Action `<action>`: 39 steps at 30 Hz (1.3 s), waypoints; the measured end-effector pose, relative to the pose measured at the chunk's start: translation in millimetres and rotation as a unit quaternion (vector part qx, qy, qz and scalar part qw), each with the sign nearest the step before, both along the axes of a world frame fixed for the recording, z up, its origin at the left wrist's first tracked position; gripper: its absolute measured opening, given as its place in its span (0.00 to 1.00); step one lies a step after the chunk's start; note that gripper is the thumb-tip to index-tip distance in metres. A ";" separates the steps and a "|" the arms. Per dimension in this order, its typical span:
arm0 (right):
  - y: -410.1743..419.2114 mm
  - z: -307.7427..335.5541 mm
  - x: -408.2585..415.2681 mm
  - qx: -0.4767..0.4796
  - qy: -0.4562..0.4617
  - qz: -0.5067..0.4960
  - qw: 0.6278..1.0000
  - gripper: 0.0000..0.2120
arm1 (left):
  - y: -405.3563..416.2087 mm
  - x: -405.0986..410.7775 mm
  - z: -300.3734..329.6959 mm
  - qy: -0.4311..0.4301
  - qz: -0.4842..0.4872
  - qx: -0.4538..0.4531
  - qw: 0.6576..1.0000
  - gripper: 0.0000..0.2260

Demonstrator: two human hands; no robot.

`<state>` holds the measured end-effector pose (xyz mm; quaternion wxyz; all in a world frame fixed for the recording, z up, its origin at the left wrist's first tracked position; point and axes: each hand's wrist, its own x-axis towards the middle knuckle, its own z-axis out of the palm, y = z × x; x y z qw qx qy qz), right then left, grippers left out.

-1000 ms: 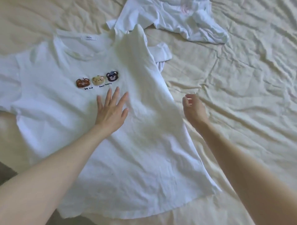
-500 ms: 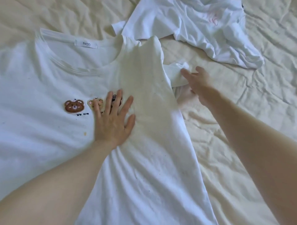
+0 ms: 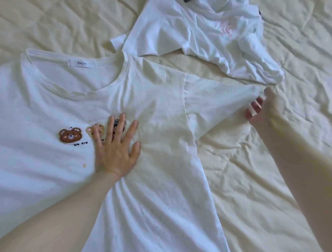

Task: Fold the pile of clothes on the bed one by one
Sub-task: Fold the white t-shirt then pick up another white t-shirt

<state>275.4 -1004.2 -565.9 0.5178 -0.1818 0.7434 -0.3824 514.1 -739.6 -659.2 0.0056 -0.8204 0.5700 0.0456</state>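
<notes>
A white T-shirt [image 3: 158, 111] with bear patches and a neck label lies face up across the bed. My left hand [image 3: 115, 147] presses flat on its chest, fingers spread over the patches. The shirt's right-side sleeve [image 3: 221, 100] is stretched out to the right. My right hand [image 3: 264, 106] pinches the sleeve's end with curled fingers. A second white garment [image 3: 197, 36] with a faint pink print lies crumpled beyond the sleeve, at the top.
The bed is covered by a wrinkled cream sheet [image 3: 269, 179], which spreads wide to the right of the shirt. A dark scrap of fabric [image 3: 187, 0] peeks in at the top edge behind the crumpled garment.
My right hand reached up to the tucked sleeve, took hold of it and pulled it out to the right. The left hand slid up onto the bear patches and stays pressed there.
</notes>
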 end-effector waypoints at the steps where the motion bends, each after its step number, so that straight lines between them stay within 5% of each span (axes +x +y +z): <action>1: 6.0 -1.7 -0.3 0.007 0.018 0.001 1.000 0.12 | -0.8 -0.3 0.4 0.001 0.002 -0.003 1.000 0.26; 4: 39.2 -10.4 5.4 0.079 0.053 -0.024 0.995 0.06 | -2.0 -1.2 1.3 0.004 0.002 -0.014 1.000 0.26; 10: 79.5 -8.9 26.0 0.216 -0.259 -0.020 0.941 0.15 | -1.7 -0.8 1.6 0.001 0.000 -0.017 1.000 0.26; 12: 73.4 -4.8 27.5 0.203 -0.283 -0.008 0.937 0.09 | -0.8 -1.2 1.1 0.000 -0.001 -0.023 1.000 0.25; 16: 73.3 -1.2 25.6 0.141 -0.244 -0.022 0.959 0.06 | -0.4 -1.1 -0.7 -0.003 -0.003 -0.031 0.999 0.25; 20: 74.3 3.8 29.8 0.156 -0.172 -0.114 0.966 0.15 | -0.4 -0.6 -1.5 0.006 -0.002 -0.037 0.999 0.25; 22: 71.9 6.8 37.0 0.137 -0.085 -0.121 0.979 0.13 | 1.5 1.0 -4.0 0.002 -0.009 -0.039 0.999 0.25; 24: 70.8 10.3 49.8 -0.007 0.066 -0.058 0.996 0.05 | 3.5 1.9 -4.8 -0.004 -0.013 -0.036 0.999 0.25; 27: 94.9 26.9 78.6 -0.257 0.242 0.178 0.919 0.03 | -1.4 1.8 2.7 0.014 -0.015 -0.029 0.999 0.25; 30: 135.8 28.1 92.6 -0.350 0.315 0.482 0.739 0.05 | 2.0 6.9 16.1 0.186 0.035 -0.077 0.979 0.23; 31: 149.9 25.4 93.7 -0.328 0.315 0.588 0.669 0.05 | 6.1 13.4 24.6 0.329 0.103 -0.128 0.930 0.22; 32: 165.0 22.4 92.9 -0.291 0.306 0.670 0.610 0.06 | 11.5 20.8 35.6 0.464 0.197 -0.193 0.842 0.19; 33: 179.8 20.3 90.6 -0.264 0.299 0.714 0.575 0.07 | 16.9 30.2 46.9 0.546 0.290 -0.262 0.741 0.16; 34: 191.8 17.8 86.6 -0.259 0.290 0.722 0.571 0.07 | 20.7 39.2 56.9 0.561 0.358 -0.308 0.680 0.13; 36: 211.0 15.6 78.3 -0.289 0.310 0.659 0.621 0.04 | 15.7 51.6 67.9 0.496 0.407 -0.313 0.700 0.12; 39: 208.0 9.5 72.3 -0.286 0.431 0.568 0.640 0.18 | -24.4 54.4 73.2 0.405 0.327 -0.241 0.819 0.15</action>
